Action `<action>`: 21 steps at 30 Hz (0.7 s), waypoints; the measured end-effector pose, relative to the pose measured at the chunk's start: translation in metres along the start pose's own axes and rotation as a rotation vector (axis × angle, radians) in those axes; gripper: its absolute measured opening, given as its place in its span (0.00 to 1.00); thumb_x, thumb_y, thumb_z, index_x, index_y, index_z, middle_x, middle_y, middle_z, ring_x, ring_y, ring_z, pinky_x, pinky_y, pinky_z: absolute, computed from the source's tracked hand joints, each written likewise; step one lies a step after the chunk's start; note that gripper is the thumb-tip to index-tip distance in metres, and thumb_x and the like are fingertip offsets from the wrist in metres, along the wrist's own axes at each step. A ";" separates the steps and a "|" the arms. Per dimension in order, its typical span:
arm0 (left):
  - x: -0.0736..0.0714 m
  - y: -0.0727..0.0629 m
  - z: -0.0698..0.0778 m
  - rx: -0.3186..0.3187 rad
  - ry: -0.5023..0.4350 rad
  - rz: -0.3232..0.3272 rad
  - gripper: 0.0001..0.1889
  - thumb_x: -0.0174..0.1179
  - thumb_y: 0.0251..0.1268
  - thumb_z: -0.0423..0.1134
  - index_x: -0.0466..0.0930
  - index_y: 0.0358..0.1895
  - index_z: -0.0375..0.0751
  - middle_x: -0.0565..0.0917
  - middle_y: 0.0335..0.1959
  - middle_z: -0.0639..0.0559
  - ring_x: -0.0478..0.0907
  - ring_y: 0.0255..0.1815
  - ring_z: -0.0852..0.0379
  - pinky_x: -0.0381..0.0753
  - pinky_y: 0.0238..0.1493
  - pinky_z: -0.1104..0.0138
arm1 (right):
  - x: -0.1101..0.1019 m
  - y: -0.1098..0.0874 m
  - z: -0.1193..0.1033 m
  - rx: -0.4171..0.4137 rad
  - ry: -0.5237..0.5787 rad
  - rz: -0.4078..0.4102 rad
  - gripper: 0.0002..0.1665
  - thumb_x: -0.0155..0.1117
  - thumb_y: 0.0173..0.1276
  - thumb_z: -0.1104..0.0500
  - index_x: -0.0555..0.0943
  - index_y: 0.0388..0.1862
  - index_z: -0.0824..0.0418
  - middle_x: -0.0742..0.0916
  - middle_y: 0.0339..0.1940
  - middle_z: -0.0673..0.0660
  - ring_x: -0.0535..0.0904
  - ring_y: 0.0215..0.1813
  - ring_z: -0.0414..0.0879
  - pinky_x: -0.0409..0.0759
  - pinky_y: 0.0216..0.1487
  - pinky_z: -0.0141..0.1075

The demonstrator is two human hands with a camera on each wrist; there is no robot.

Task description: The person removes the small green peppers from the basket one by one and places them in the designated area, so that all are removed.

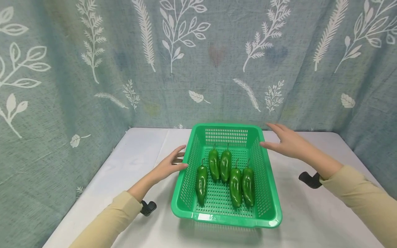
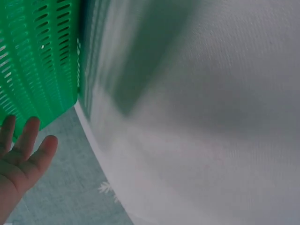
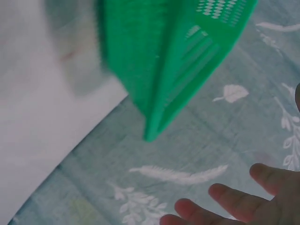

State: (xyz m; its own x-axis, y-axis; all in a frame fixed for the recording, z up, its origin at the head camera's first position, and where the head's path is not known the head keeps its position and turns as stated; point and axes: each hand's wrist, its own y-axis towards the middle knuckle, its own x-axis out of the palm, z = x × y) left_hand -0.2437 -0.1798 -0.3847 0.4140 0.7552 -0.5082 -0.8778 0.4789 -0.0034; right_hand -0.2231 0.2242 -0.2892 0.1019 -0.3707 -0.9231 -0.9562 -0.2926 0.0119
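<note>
A green plastic basket [image 1: 224, 218] with slotted walls stands on the white table. Inside it lie several glossy green chili peppers [image 1: 201, 186], most with their stems pointing to the far side. My left hand [image 1: 169, 167] is beside the basket's left wall, fingers spread and thumb near the rim. In the left wrist view its fingertips [image 2: 32, 123] overlap the slotted wall. Off the far right corner, my right hand [image 1: 289, 143] is held with fingers extended and thumb tip at the right rim. The right wrist view shows those spread fingers [image 3: 234, 199] apart from the basket, holding nothing.
A grey-green curtain [image 1: 217, 62] with white leaf prints hangs behind and beside the table [image 1: 145, 144]. Black wrist-worn pieces show under the left sleeve [image 1: 124, 210] and the right sleeve [image 1: 350, 186]. The table's far edge runs just behind the basket.
</note>
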 end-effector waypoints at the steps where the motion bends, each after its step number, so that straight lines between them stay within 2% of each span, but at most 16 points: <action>1: 0.001 0.001 0.000 0.002 -0.019 -0.005 0.40 0.57 0.62 0.44 0.44 0.73 0.46 0.63 0.66 0.36 0.65 0.63 0.39 0.67 0.59 0.48 | -0.001 0.001 -0.003 0.005 0.015 -0.007 0.54 0.50 0.62 0.31 0.48 0.73 0.64 0.56 0.70 0.72 0.51 0.68 0.70 0.56 0.59 0.66; 8: 0.007 0.007 -0.002 0.013 0.006 -0.016 0.39 0.58 0.60 0.41 0.47 0.72 0.43 0.64 0.64 0.34 0.69 0.59 0.39 0.73 0.54 0.52 | -0.006 0.014 -0.021 0.017 0.071 -0.025 0.52 0.48 0.63 0.31 0.47 0.73 0.62 0.56 0.71 0.69 0.49 0.70 0.67 0.54 0.60 0.66; 16: 0.010 0.006 -0.009 0.004 -0.019 -0.026 0.39 0.57 0.61 0.42 0.46 0.72 0.44 0.64 0.64 0.36 0.69 0.58 0.40 0.73 0.54 0.51 | -0.005 0.032 -0.038 0.032 0.173 -0.048 0.49 0.47 0.64 0.32 0.46 0.74 0.58 0.60 0.70 0.68 0.62 0.65 0.67 0.63 0.57 0.62; 21: 0.010 0.006 -0.012 -0.003 -0.032 -0.026 0.39 0.57 0.61 0.44 0.46 0.72 0.46 0.63 0.65 0.36 0.68 0.60 0.39 0.72 0.55 0.50 | 0.000 0.045 -0.047 0.082 0.293 -0.080 0.50 0.47 0.63 0.31 0.46 0.74 0.53 0.61 0.70 0.65 0.57 0.68 0.65 0.60 0.60 0.62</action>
State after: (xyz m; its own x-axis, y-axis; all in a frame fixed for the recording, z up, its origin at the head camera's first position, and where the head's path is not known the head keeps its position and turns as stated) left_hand -0.2472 -0.1746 -0.3998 0.4444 0.7563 -0.4801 -0.8671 0.4977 -0.0187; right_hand -0.2528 0.1698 -0.2707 0.2407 -0.5915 -0.7695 -0.9598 -0.2632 -0.0979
